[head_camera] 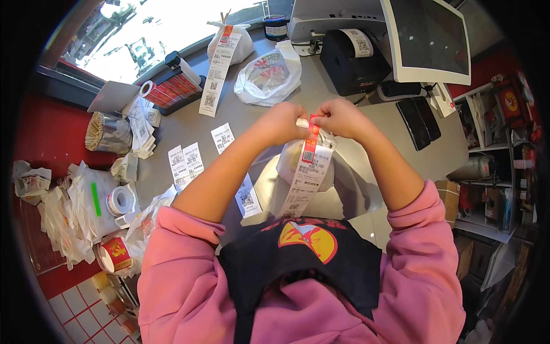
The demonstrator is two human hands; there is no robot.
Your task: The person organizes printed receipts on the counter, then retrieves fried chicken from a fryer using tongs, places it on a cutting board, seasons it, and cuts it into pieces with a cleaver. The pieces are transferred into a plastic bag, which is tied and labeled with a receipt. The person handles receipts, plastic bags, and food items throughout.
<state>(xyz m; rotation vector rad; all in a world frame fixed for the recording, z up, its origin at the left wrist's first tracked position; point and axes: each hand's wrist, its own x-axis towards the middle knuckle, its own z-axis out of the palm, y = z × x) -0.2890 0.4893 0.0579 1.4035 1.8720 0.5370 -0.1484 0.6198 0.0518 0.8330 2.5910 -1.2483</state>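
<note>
A knotted plastic takeaway bag (287,167) stands on the counter right before me. A long printed receipt (306,180) hangs down its near side, with a red sticker (310,144) across the receipt's top end. My left hand (287,122) pinches the bag's gathered top, where a pale end pokes out beside the fingers. Opposite it, my right hand (337,117) has its fingertips on the upper end of the red sticker. The bag's contents show only as a pale round shape.
Behind stand a tied bag with a receipt (238,45) and an open-topped white bag (270,77). A black receipt printer (355,64), a monitor (425,43) and two phones (419,122) are at right. Loose receipts (185,165), a sticker roll dispenser (178,86) and a chopstick holder (109,131) lie left.
</note>
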